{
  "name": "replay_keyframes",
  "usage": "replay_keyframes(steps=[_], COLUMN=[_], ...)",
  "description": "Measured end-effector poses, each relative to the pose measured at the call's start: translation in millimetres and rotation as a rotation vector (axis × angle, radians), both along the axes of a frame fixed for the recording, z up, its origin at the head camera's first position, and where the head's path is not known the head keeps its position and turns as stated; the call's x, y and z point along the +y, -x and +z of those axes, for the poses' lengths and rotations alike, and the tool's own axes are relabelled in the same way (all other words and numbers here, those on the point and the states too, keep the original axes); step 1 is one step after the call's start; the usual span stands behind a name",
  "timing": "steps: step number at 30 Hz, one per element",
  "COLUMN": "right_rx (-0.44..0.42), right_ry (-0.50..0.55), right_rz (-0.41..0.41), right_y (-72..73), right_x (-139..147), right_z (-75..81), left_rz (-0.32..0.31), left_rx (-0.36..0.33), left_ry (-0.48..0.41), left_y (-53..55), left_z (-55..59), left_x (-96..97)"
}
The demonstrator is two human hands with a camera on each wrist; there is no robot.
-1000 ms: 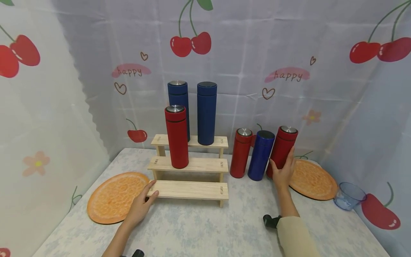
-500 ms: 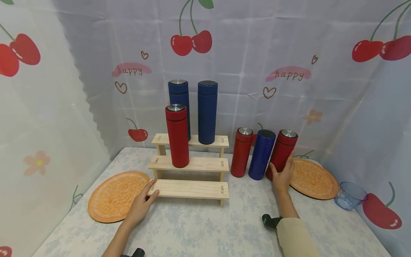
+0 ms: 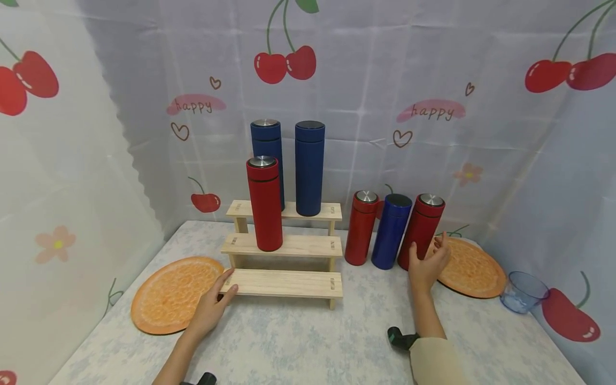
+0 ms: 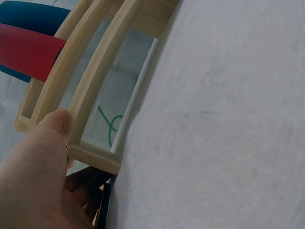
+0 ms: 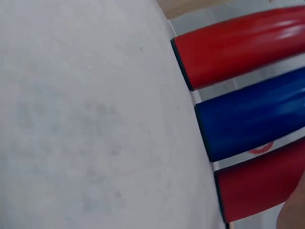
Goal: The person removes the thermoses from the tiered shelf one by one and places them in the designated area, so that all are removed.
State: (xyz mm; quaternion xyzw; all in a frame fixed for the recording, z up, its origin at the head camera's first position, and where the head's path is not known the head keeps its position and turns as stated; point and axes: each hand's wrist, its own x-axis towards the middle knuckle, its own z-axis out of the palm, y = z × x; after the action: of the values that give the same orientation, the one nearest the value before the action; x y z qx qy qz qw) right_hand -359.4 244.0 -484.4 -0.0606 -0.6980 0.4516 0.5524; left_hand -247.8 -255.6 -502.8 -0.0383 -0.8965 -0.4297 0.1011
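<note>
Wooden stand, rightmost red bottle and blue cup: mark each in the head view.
Wooden stand (image 3: 281,283), head view, bottom step's top.
Rightmost red bottle (image 3: 422,227), head view, middle body.
Blue cup (image 3: 522,299), head view, front wall.

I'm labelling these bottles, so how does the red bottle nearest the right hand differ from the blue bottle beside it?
The red bottle has a silver-topped lid, while the blue bottle has a dark lid. The red bottle ends the row, by the right hand; the blue bottle stands between it and another red bottle. The blue bottle looks glossier than the red bottle. Both stand upright on the table.
</note>
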Motion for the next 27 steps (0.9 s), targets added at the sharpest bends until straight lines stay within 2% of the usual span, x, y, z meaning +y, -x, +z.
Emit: replay_keyframes(steps=[3,6,12,15,18,22,27], right_rx=[0.092,0.199,0.391,0.446,0.446,0.374,0.296], right_ry=[0.039,0.031,-0.111,-0.167,-0.202,-0.208,-0.223], right_rz=[-0.011,0.017,0.126,0.205,0.279,0.338,0.415], right_y=[-5.7,-13.4,-39.4,-49.0,-46.8,-36.4,-30.2], right_x=[-12.0,-32.2,-98.7,-130.0,-152.1,-175.7,-205.8], right_z=[15.3,34.4,76.0,90.5,94.1,96.2,111.8], left_rz=[-0.004,-0.006,-0.001,-0.006,-0.009,-0.008,-0.011], left_rx=[0.001,-0.004,-0.003,-0.003,-0.001,0.003,0.006], left_ry=[0.003,0.003,0.002,-0.002,-0.007,-0.006,-0.005], left_y=[-1.1,-2.2,-1.9,-1.1,-0.4,0.0,-1.7], left_z=[-0.9,-1.2,0.2,1.1,1.1,0.2,1.3], left_x=[-0.4,-0.9,-2.0,-1.4,-0.6,-0.2,0.6])
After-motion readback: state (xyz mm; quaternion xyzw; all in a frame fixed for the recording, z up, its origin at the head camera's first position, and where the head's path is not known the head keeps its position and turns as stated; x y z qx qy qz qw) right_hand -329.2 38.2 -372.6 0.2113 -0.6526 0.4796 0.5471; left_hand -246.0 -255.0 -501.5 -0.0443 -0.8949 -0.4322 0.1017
